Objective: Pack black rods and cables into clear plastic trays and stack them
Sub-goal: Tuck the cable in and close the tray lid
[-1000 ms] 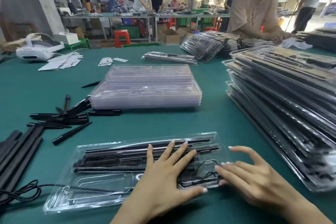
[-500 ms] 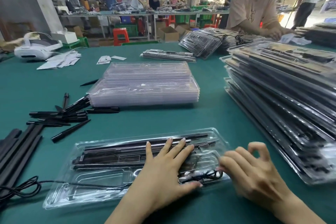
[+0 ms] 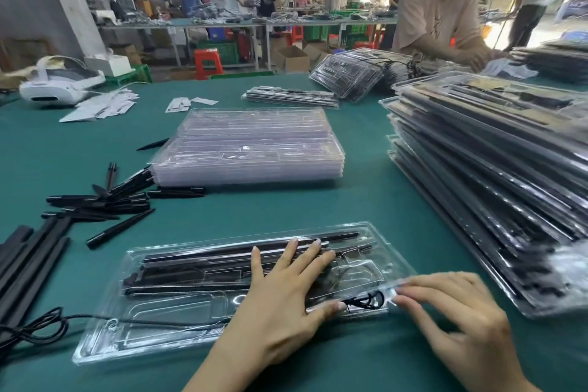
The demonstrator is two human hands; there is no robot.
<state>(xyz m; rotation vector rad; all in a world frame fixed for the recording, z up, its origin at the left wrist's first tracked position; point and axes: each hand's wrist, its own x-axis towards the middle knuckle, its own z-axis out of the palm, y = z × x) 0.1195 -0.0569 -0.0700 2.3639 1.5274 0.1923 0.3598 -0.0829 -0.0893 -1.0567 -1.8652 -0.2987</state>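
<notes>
Across the green felt table (image 3: 366, 207), a glossy clear plastic tray (image 3: 105, 344) lies at lower centre, black rods (image 3: 197, 267) inside. The left hand (image 3: 280, 305) reaches in from below, flat, fingers spread, pressing the tray. The right hand (image 3: 458, 325), blurred, fingers loosely bent, touches the tray's right edge beside a coiled black cable (image 3: 366, 301), grasping nothing.

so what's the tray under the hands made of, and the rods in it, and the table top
The tray looks like thin clear moulded plastic: see-through, glossy, with formed pockets and bright glints. The black rods look like smooth rigid plastic or coated metal with a dull sheen; the picture leaves that open. The table top seems covered in a matte green mat or cloth: no glare, even colour.
</notes>
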